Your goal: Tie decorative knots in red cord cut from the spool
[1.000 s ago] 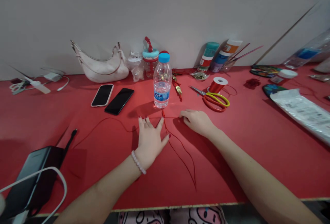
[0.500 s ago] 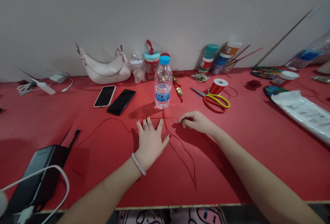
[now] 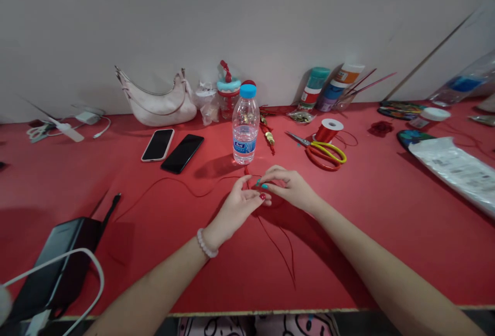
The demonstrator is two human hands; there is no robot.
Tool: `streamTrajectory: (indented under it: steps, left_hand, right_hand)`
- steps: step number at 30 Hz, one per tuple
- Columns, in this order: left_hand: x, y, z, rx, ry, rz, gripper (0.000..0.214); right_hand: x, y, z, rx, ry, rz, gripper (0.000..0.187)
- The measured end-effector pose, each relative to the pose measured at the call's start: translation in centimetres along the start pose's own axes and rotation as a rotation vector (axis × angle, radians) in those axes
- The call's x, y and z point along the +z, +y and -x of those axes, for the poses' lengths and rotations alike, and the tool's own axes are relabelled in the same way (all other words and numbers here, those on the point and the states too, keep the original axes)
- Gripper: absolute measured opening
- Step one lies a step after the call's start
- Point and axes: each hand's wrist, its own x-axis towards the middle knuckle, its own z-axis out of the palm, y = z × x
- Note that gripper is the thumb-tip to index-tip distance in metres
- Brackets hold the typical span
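Note:
A red cord is knotted just in front of an upright water bottle with a blue cap. Loose strands run from the knot toward the front edge and out to the left. My left hand, with a bead bracelet, is curled around the strands below the knot, thumb against fingers. From the right, my right hand meets it, thumb and fingertips pinched on the cord. The two hands nearly touch, and the cord between them is partly hidden by fingers.
Two phones and a black power bank lie to the left. Scissors and a red cord spool are at right. Behind stand a white handbag, a lidded cup and paint bottles.
My left hand has lifted from lying flat with spread fingers and curled around the strands, moving right. My right hand has shifted slightly left to meet it.

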Motion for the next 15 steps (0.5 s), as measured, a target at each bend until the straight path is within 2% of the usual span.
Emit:
streamTrajectory:
  steps: [3,7,10,15]
  left_hand:
    - [0.0,1.1,0.4,-0.061,-0.082,0.064,0.051]
    - [-1.4,3.2,1.7,-0.146,-0.133,-0.223,0.046]
    - [-3.7,4.7,3.8,-0.208,-0.225,-0.459,0.033]
    - [-8.6,5.9,8.4,-0.364,-0.211,-0.772,0.031]
  right_hand:
    - [0.0,0.1,0.0,0.004,0.054,-0.001,0.014]
    - [-0.2,0.4,-0.2,0.020,0.093,0.077,0.015]
    - [-0.3,0.7,-0.3,0.025,0.111,0.169,0.016]
    - [-0.4,1.1,-0.5,-0.016,0.101,0.297,0.013]
